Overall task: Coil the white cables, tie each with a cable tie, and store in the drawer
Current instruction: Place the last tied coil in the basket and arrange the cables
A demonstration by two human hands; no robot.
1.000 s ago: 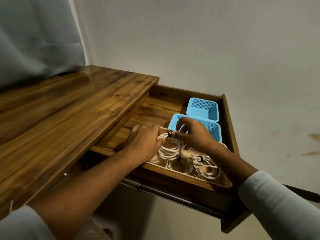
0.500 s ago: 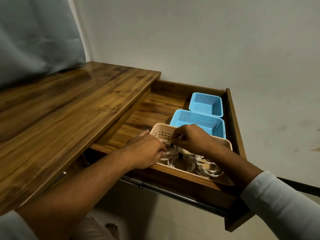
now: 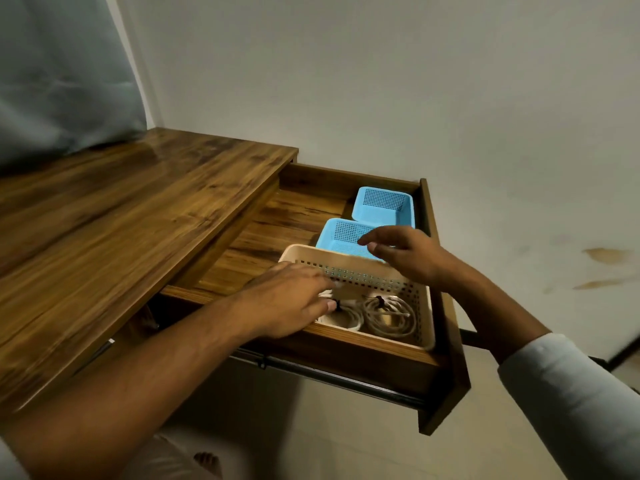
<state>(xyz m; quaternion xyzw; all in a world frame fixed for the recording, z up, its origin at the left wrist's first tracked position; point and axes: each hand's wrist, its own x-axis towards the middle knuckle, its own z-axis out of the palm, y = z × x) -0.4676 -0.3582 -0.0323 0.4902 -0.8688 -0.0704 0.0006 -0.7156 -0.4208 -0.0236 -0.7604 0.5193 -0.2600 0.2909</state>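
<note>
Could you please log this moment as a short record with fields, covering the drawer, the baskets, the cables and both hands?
drawer: pulled open from under the wooden desk
beige basket: nearest the drawer front, holds coiled white cables with dark ties
blue baskets: two behind it, near one, far one, both look empty
left hand: reaching into the beige basket, fingers on a coil
right hand: open, raised above the basket's far rim, holding nothing

Two blue baskets [image 3: 382, 206] — beside a beige basket [image 3: 349, 259] — grey curtain [image 3: 65, 74].
</note>
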